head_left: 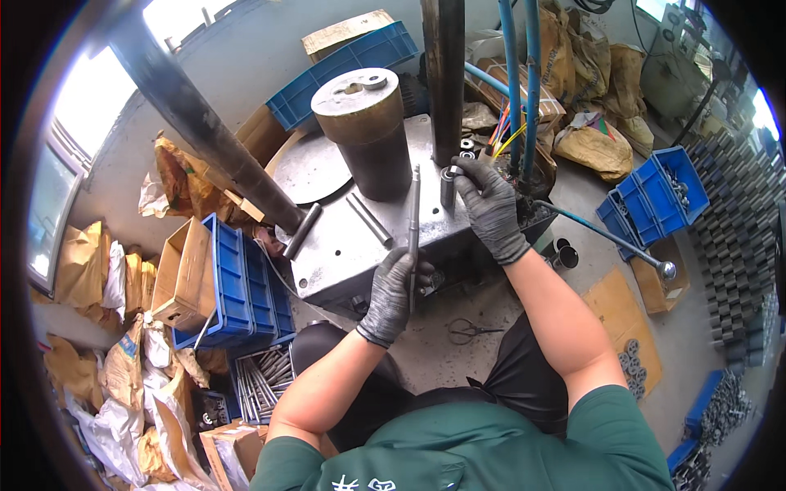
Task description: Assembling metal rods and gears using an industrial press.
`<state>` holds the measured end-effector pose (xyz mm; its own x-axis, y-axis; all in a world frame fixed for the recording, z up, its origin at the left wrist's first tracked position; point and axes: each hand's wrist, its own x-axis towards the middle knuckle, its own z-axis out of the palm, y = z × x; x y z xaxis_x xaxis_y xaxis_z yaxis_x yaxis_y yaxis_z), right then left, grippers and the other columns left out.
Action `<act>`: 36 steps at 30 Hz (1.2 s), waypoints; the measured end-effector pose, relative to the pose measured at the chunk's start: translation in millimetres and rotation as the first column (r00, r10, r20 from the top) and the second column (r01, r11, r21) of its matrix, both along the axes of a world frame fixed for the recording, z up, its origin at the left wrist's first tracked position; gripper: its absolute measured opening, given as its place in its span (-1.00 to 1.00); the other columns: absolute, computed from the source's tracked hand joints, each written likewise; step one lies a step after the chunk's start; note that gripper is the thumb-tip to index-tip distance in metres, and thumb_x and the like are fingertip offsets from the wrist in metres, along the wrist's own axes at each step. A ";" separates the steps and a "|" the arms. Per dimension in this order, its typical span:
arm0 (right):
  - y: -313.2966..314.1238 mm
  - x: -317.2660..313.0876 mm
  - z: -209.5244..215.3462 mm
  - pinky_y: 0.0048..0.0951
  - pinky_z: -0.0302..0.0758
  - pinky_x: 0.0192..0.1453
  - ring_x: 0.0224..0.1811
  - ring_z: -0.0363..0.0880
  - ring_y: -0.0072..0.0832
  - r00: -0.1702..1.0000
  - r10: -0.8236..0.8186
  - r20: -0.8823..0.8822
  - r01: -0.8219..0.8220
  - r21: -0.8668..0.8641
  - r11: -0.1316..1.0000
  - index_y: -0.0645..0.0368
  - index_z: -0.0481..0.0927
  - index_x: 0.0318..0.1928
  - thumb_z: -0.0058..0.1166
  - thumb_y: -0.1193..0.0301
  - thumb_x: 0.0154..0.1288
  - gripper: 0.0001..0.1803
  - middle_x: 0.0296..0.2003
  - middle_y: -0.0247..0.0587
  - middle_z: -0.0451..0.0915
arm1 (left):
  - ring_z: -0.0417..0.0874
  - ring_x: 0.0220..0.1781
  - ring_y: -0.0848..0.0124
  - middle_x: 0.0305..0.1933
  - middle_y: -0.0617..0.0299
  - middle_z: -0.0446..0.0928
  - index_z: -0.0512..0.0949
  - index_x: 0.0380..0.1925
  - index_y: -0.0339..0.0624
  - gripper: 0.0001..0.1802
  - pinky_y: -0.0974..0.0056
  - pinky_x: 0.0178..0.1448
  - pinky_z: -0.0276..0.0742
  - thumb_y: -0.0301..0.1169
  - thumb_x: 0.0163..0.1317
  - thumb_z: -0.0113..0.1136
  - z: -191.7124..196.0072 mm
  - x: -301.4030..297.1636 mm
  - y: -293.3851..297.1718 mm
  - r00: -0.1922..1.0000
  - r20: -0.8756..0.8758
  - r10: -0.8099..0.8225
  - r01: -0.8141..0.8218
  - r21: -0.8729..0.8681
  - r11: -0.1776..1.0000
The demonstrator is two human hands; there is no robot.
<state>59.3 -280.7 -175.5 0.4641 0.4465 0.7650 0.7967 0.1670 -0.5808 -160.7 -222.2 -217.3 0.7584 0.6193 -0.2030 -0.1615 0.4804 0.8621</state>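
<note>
We look down on our two gloved hands at a steel machine table (344, 254). Our left hand (391, 296) is curled shut around the lower end of a long thin metal rod (413, 221), which stands nearly upright with its tip reaching up toward the big dark cylinder (368, 131) on the table; gripping it low seems to leave the top free to be aimed. Our right hand (490, 204) is closed on a short grey metal sleeve (448, 186), fingers wrapped over its top, holding it upright just beside the dark vertical column (444, 74) — probably to keep it steady and square on the table. Rod and sleeve are close but apart; we cannot tell whether the sleeve rests on the table or is lifted a little. Two loose steel pins (368, 219) lie flat on the table to the left of the rod, within easy reach. Blue hoses (520, 82) hang down behind the right hand, and a lever with a ball end (667, 268) sticks out to the right. On the floor between our knees lies a pair of scissors (468, 331). A stack of blue crates (246, 286) stands at our left — one below holds more long rods (266, 380) — and another blue crate (659, 200) of small parts sits well off to the right.
</note>
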 end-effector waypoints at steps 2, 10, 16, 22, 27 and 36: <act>-7.2 -12.9 4.3 -0.38 0.71 0.13 -0.04 0.78 -0.29 0.476 0.461 -0.749 -0.307 0.350 0.885 0.29 0.66 0.07 0.18 0.57 0.48 -0.79 -0.03 -0.08 0.74 | 0.66 -0.30 0.51 -0.21 0.19 0.68 0.54 0.09 -0.23 -0.66 0.38 -0.19 0.60 -0.22 0.51 0.21 -3.6 2.5 0.1 0.998 -0.026 -0.051 0.052 0.013 0.999; -20.2 -9.4 4.6 -0.17 0.75 0.22 0.11 0.75 -0.13 0.279 0.496 -0.822 -0.298 0.417 0.859 0.32 0.49 0.28 0.00 0.59 0.56 -0.65 0.10 0.01 0.67 | 0.62 -0.22 0.48 -0.21 0.22 0.66 0.56 0.06 -0.35 -0.69 0.32 -0.03 0.58 -0.37 0.45 0.27 -7.4 11.0 0.3 0.995 -0.084 -0.048 0.059 0.134 0.989; -23.5 -4.1 -7.0 -0.08 0.68 0.33 0.20 0.70 -0.18 0.344 0.504 -0.792 -0.289 0.421 0.860 0.27 0.52 0.35 -0.08 0.61 0.58 -0.60 0.14 -0.01 0.65 | 0.60 -0.14 0.50 -0.14 0.20 0.67 0.58 0.04 -0.35 -0.65 0.33 0.04 0.57 -0.31 0.43 0.32 -7.7 10.7 1.6 0.981 -0.173 -0.087 0.128 0.244 0.961; -27.5 -8.3 4.2 -0.14 0.68 0.34 0.14 0.72 -0.20 0.517 0.460 -0.722 -0.426 0.249 0.870 0.26 0.53 0.35 -0.03 0.59 0.59 -0.60 0.10 0.00 0.68 | 0.59 -0.18 0.51 -0.19 0.24 0.66 0.59 0.00 -0.33 -0.66 0.33 -0.01 0.57 -0.26 0.43 0.32 -10.1 10.1 -2.0 0.986 -0.126 -0.107 0.138 0.272 0.952; -30.1 -35.0 14.8 -0.28 0.69 0.24 0.07 0.73 -0.33 0.317 0.476 -0.821 -0.382 0.349 0.856 0.28 0.56 0.28 0.13 0.49 0.55 -0.64 0.03 -0.05 0.70 | 0.60 -0.18 0.53 -0.20 0.27 0.65 0.60 0.01 -0.31 -0.63 0.36 -0.02 0.57 -0.19 0.47 0.30 -6.9 6.4 -0.5 0.986 -0.102 -0.133 0.156 0.267 0.951; -50.2 -35.1 7.8 -0.40 0.58 0.23 0.03 0.65 -0.54 0.418 0.259 -0.871 -0.654 -0.091 0.751 0.25 0.62 0.26 0.19 0.16 0.56 -0.52 -0.01 -0.25 0.71 | 0.57 -0.23 0.59 -0.19 0.34 0.59 0.57 0.11 -0.27 -0.66 0.47 -0.14 0.52 -0.26 0.52 0.27 -19.2 13.4 -7.6 0.986 -0.040 -0.162 0.166 0.277 0.946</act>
<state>24.2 -331.0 -167.7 0.3839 0.9203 -0.0752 -0.1422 -0.0215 -0.9896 -147.3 -229.7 -236.6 0.8524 0.5202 -0.0533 -0.0857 0.2395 0.9671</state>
